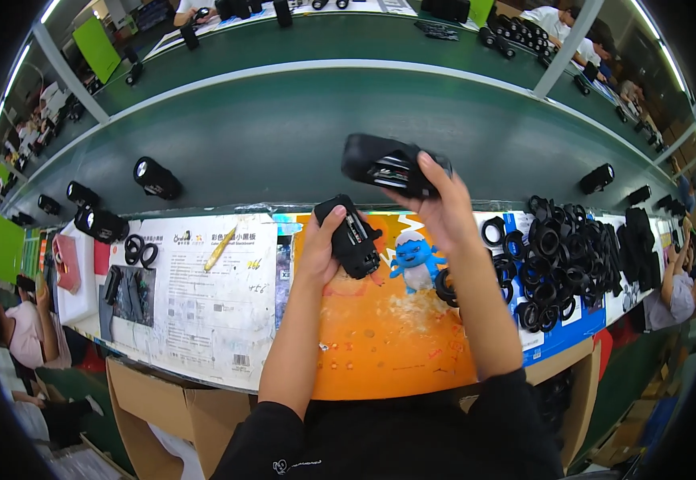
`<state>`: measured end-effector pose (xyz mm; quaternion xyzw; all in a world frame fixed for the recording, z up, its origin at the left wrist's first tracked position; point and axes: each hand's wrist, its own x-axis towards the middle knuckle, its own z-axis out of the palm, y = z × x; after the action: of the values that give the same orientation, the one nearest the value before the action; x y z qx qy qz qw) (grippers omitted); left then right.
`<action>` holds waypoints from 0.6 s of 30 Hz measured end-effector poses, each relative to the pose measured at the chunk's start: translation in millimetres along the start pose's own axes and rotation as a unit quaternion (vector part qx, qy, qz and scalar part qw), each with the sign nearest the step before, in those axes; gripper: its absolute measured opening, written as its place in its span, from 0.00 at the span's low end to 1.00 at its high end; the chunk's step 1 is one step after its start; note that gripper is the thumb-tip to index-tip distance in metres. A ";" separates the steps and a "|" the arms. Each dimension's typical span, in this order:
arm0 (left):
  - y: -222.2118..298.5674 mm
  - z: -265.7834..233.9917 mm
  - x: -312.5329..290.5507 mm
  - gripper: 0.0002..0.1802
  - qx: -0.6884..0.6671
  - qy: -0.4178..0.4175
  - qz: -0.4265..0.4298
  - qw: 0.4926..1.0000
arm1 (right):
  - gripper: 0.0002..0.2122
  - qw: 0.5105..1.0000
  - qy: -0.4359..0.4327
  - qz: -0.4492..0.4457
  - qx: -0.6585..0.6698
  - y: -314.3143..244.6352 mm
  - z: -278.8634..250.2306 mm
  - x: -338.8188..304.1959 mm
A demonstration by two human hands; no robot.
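Observation:
My left hand (321, 246) is closed around a black speaker housing (356, 244), tilted over the orange board, with a slotted panel facing up. Higher up and to the right, my right hand (444, 204) grips a second black speaker housing (388, 164), lying roughly level above the belt's near edge. Its panel side faces me, and its left end is slightly blurred. The two housings are apart. Under my right forearm, a black ring (444, 286) is partly hidden on the orange board (396, 352).
To the right lies a heap of black rings (552, 264). Black cylindrical speakers (156, 178) stand along the green conveyor belt (276, 120). A yellow pen-like tool (220, 246) and two rings (141, 252) rest at left. Cardboard boxes (156, 408) sit below the bench; other people work nearby.

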<state>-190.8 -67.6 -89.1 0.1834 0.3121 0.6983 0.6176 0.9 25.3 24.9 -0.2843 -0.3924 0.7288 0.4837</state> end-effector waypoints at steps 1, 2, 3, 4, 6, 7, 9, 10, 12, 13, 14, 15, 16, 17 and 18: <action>2.7 -3.3 -3.1 0.21 0.000 0.013 0.008 1.000 | 0.27 0.994 -0.035 0.041 0.092 17.9 -0.5 -10.9; 3.2 0.1 -4.0 0.21 0.013 0.014 0.009 1.000 | 0.27 0.986 0.003 0.064 0.156 26.4 1.9 -26.0; 2.4 -1.5 -3.0 0.21 0.012 0.015 0.010 1.000 | 0.27 0.971 0.040 0.086 0.219 34.6 4.6 -39.4; 0.5 -2.9 -1.9 0.21 0.015 0.009 0.011 1.000 | 0.27 0.959 0.068 0.103 0.253 47.0 -1.5 -48.8; -1.2 -3.6 -1.8 0.21 0.019 0.005 0.009 1.000 | 0.28 0.953 0.095 0.112 0.265 63.4 -6.9 -64.7; -0.9 -2.8 -1.7 0.21 0.030 0.009 0.019 0.999 | 0.28 0.952 0.109 0.107 0.264 68.8 -5.0 -71.1; -0.5 -1.1 -1.8 0.20 0.032 0.019 0.026 0.999 | 0.27 0.963 0.097 0.078 0.237 79.1 -4.5 -80.1; -0.1 -0.5 -2.5 0.20 0.033 0.022 0.024 0.999 | 0.27 0.963 0.094 0.079 0.239 80.7 -1.4 -83.9; 0.0 -0.2 -3.8 0.21 0.037 0.028 0.037 0.998 | 0.27 0.960 0.086 0.060 0.261 89.2 2.3 -87.5; -0.1 -0.6 -4.5 0.21 0.037 0.031 0.036 0.998 | 0.28 0.962 0.084 0.056 0.255 91.2 2.5 -89.9; 0.0 -1.2 -5.3 0.21 0.041 0.021 0.043 0.998 | 0.28 0.961 0.085 0.059 0.256 91.1 3.1 -91.1; 1.2 0.4 -6.3 0.21 0.046 0.010 0.049 0.998 | 0.28 0.961 0.089 0.057 0.257 90.4 4.0 -92.5; 1.5 2.7 -6.9 0.21 0.046 0.013 0.048 0.998 | 0.28 0.960 0.094 0.055 0.258 89.9 4.2 -93.4; 1.4 5.7 -7.4 0.21 0.035 0.017 0.049 0.998 | 0.28 0.960 0.095 0.057 0.258 89.9 3.5 -93.8; 2.0 8.3 -7.8 0.20 0.025 0.020 0.051 0.998 | 0.28 0.961 0.093 0.057 0.255 90.0 3.0 -94.0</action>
<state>-185.6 -73.5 -80.6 0.2001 0.3323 0.7242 0.5702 -10.0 -83.0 -46.6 -0.2394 -0.1303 0.8015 0.5323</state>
